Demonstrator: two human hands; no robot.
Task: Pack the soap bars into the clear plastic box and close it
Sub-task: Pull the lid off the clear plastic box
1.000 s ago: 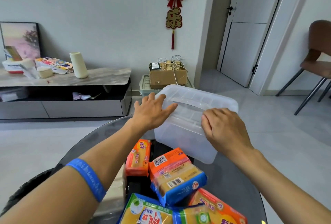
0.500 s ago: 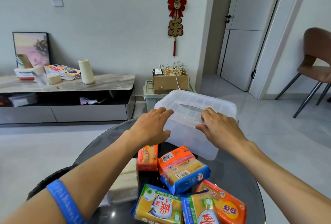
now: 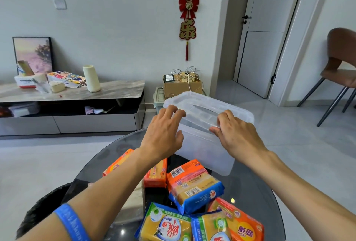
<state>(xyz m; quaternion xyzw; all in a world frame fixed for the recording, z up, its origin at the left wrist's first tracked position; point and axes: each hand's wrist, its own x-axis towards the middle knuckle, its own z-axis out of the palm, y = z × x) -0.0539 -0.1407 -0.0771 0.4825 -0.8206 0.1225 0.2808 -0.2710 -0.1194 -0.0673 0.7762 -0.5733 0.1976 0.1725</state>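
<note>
The clear plastic box (image 3: 207, 150) stands on the far side of the round dark glass table (image 3: 256, 186), its lid (image 3: 229, 105) on top with the near edge slightly raised. My left hand (image 3: 162, 136) grips the lid's near left corner, fingers over the top. My right hand (image 3: 236, 134) pinches the lid's front edge at the right. Several wrapped soap bars lie in a pile in front of the box: an orange and blue pack (image 3: 192, 184), orange packs (image 3: 155, 173), a green and yellow pack (image 3: 166, 225) and an orange pack (image 3: 240, 223) nearest me.
A pale unwrapped block (image 3: 133, 208) lies left of the pile, partly behind my left forearm. Beyond the table, a low TV cabinet (image 3: 71, 109) stands at the left and a cardboard carton (image 3: 183, 84) sits on a crate. A brown chair (image 3: 341, 67) is at the right.
Both hands have slid from the lid's top to its near edge and taken hold of it. The camera has tilted down a little.
</note>
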